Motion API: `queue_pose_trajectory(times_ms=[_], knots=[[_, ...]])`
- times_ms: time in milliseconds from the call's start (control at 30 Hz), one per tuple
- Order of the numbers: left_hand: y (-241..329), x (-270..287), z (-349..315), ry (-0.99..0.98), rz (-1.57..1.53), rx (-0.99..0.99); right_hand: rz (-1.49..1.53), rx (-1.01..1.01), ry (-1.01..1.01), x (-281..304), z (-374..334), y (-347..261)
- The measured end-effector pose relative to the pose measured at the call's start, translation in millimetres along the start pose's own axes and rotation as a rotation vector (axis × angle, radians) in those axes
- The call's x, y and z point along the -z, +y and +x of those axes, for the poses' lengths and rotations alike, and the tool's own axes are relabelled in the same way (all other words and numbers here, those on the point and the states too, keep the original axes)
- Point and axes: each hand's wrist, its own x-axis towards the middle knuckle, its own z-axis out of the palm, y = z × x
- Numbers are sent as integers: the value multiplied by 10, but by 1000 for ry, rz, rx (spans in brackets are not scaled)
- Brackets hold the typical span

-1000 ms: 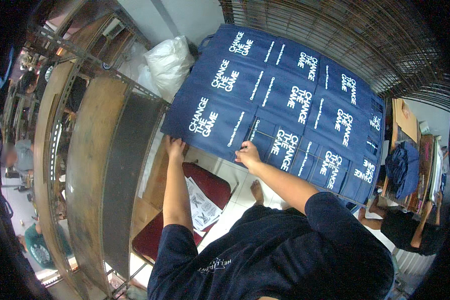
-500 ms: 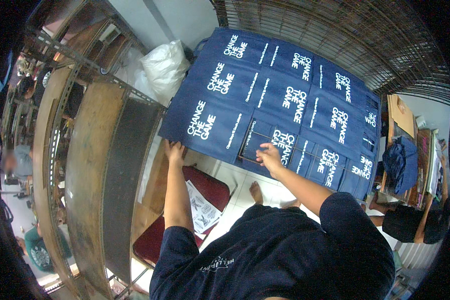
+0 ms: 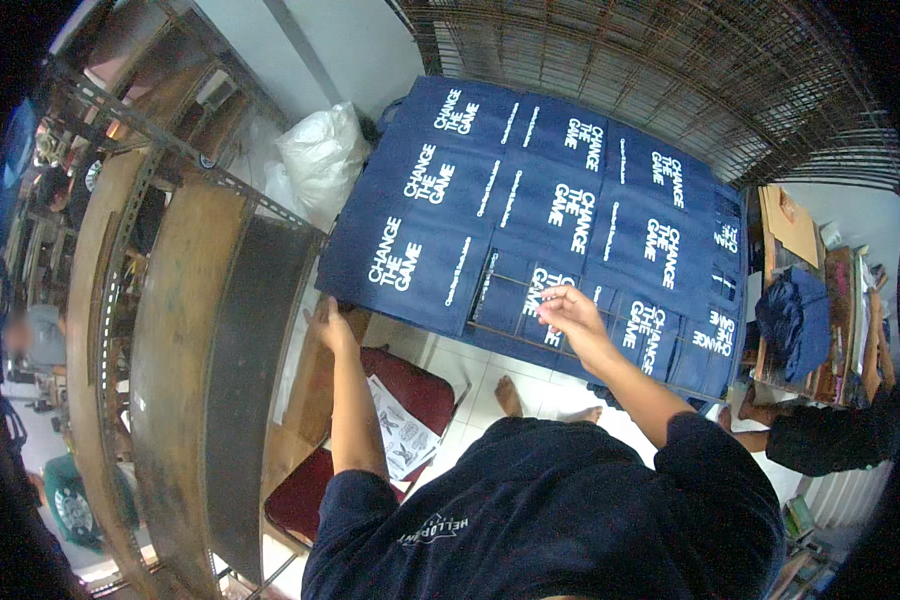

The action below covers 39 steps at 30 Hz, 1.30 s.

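Observation:
Several navy cloth pieces (image 3: pixel 530 190) with white print lie spread in rows on a flat surface in front of me. My left hand (image 3: pixel 328 322) rests flat at the near left corner of the spread, fingers apart, touching the edge of the nearest cloth. My right hand (image 3: pixel 568 308) is over the near row, with its fingers pinched on a small navy printed piece (image 3: pixel 530 300). Both forearms reach up from my dark navy shirt.
A white plastic sack (image 3: pixel 320 150) sits at the far left corner. Curved wooden shelves (image 3: pixel 170 350) run along the left. Below me stands a red chair (image 3: pixel 425 385) with a printed sheet (image 3: pixel 402 440). Wire mesh (image 3: pixel 670 60) lies behind. Another person (image 3: pixel 830 440) sits at the right beside folded navy cloth (image 3: pixel 790 310).
My right hand has moved to the right along the near row of cloth pieces. My left hand has stayed at the near left corner.

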Motion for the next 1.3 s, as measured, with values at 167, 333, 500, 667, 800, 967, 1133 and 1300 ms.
queue_pose_trajectory(times_ms=[167,333,500,667,800,967,1133,1300], knots=[[411,101,-714,-16,74,-202,-105,702,-310,799,-937,-1670],[490,-25,-1393,-122,-126,-196,22,660,682,2810,325,-1226],[820,-391,-2081,-553,-182,-171,-547,483,559,2292,634,-1757],[1322,-659,-2711,-1104,-379,72,-402,477,-304,849,-92,-1469],[1843,-708,-3268,-1547,-355,-665,-566,564,-629,159,-1121,-1059],[2385,-514,-3720,-1902,-326,-826,-255,511,-448,379,-1811,-972],[2616,-510,-4156,-2604,-377,-533,-114,457,-915,699,-2240,-1000],[2752,-637,-4659,-3045,-231,-407,-150,249,-1232,1151,-2613,-960]])
